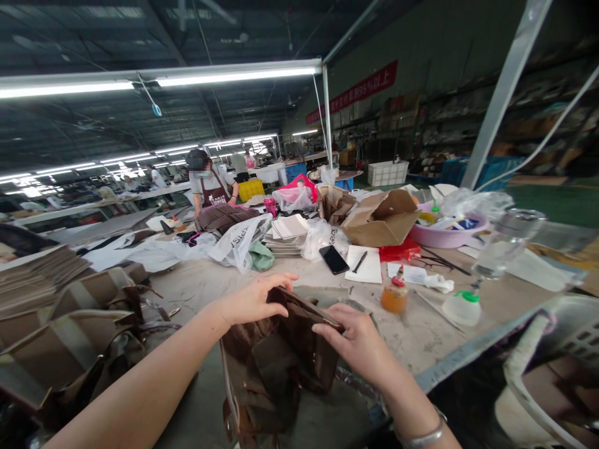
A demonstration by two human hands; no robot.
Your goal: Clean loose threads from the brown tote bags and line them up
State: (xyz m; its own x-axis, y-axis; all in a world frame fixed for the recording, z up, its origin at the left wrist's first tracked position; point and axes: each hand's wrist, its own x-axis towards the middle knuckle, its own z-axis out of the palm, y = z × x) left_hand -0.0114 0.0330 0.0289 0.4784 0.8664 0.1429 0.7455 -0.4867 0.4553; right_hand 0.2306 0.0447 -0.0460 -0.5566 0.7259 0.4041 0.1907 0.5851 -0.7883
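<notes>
A dark brown bag (262, 380), its mouth facing up toward me, is at the table's near edge. My left hand (255, 300) is at the far left end of its upper rim, thumb on the inner side and fingers over the outer side. Farther right along the same rim, my right hand (358, 340) pinches the edge, thumb inside and fingers behind. The inside of the bag is dark, with folds of brown lining. My fingertips behind the rim are partly hidden.
More brown bags (70, 340) stand at the left beside stacked sheets (42, 280). Beyond lie a phone (334, 259), a pen (360, 262), an orange glue bottle (394, 294), a green-capped bottle (462, 307) and an open carton (381, 218). A person (210, 184) works across the table.
</notes>
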